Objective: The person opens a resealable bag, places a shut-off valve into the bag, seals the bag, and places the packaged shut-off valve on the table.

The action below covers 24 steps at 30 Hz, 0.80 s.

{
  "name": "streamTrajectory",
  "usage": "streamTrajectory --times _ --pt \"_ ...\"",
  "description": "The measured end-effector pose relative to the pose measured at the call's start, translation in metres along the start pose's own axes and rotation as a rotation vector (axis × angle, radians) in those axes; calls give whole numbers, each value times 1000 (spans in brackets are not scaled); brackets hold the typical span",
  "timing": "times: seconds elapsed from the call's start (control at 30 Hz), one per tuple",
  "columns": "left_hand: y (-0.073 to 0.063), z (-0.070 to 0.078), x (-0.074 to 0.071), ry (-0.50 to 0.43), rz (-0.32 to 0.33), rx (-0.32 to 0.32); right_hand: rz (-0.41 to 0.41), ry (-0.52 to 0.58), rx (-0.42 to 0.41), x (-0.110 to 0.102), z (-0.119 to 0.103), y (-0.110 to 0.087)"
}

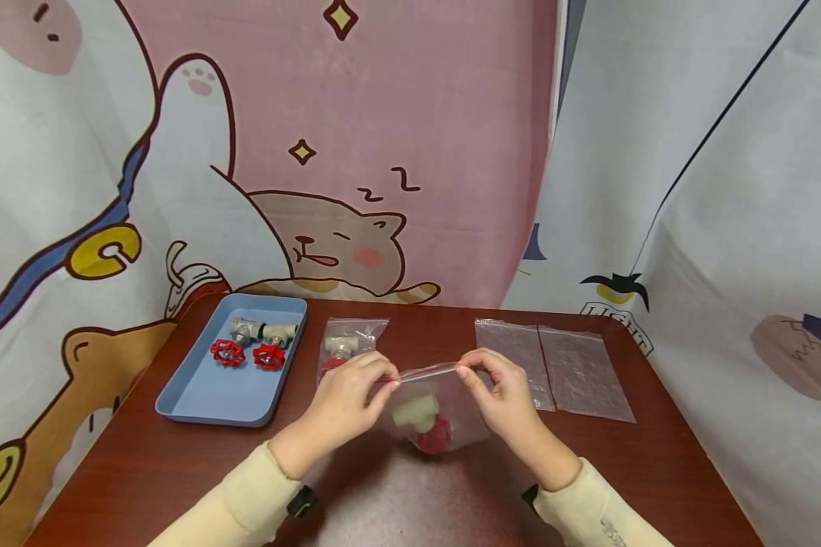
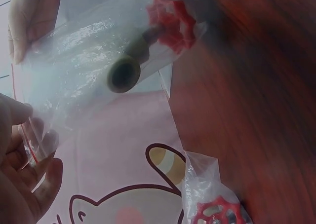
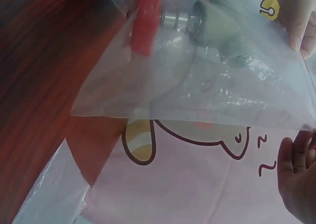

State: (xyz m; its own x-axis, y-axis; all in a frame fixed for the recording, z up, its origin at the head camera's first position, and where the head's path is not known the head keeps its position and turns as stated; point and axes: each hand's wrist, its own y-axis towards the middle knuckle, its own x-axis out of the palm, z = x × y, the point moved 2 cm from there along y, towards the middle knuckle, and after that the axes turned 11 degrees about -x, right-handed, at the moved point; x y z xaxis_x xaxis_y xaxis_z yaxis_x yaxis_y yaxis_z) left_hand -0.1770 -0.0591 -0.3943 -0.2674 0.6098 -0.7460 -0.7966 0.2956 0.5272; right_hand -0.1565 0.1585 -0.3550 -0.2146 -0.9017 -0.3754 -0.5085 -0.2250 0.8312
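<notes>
Here, left hand (image 1: 345, 395) at bag top (image 1: 427, 373)

Valves, quantity four: two in the tray (first valve (image 1: 241, 337), second valve (image 1: 274, 345)), one in the rear bag (image 1: 366, 329), one in the held bag (image 1: 467, 416). Red handwheels (image 1: 434, 434), quantity four: one per valve. Clear plastic bags, quantity four: the two listed above, plus a first flat bag (image 1: 518, 355) and a second flat bag (image 1: 586, 372). Blue tray (image 1: 212, 396): one. Table (image 1: 397, 497): one. Hands, quantity two: one left hand (image 1: 345, 391), one right hand (image 1: 509, 395). Sleeves (image 1: 239, 494): two. Black wrist devices (image 1: 302, 501): two. Printed stars (image 1: 340, 19): two.
</notes>
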Motion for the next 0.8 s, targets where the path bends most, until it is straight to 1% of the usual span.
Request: streamTrajectory --times 0.07,0.3,0.7,0.8 --pt "-1 -2 -1 -1 -7 -9 10 9 -10 0 2 -1" --pt "-3 -6 -2 -4 -20 -41 12 25 2 -2 1 1" --pt "-6 -10 -3 10 2 -33 17 21 12 -4 2 0" --pt "-7 -11 -3 15 2 -35 13 25 33 -4 2 0"
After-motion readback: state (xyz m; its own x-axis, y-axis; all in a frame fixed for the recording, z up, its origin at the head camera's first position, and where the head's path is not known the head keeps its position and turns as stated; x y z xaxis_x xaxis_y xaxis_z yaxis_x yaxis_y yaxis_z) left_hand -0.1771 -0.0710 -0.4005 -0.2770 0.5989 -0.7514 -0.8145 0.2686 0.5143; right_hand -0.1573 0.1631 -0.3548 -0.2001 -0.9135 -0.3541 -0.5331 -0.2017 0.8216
